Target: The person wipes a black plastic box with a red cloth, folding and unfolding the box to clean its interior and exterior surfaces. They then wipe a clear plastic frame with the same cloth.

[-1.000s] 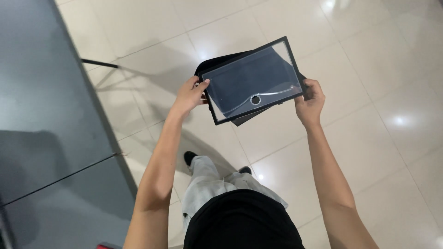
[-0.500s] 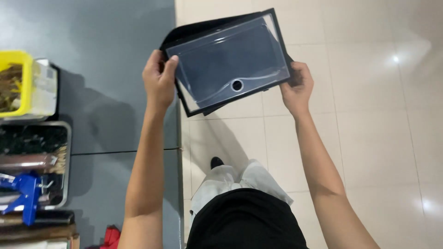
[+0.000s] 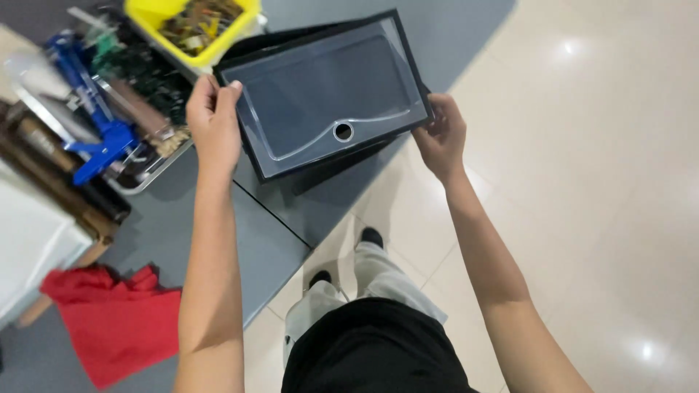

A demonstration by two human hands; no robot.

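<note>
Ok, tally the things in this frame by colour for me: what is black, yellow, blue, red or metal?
Black: 1, the flat tray with a clear cover, held by the left hand and the right hand
Yellow: 1, the bin of small parts
Blue: 1, the clamp-like tool
Red: 1, the cloth
Metal: 1, the steel tray
Total: 5

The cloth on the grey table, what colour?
Red; the cloth shows at lower left in the head view.

Flat black box [image 3: 328,94] with clear plastic window (round hole near its lower edge), gripped at both short ends. Held tilted above grey table edge.
</note>
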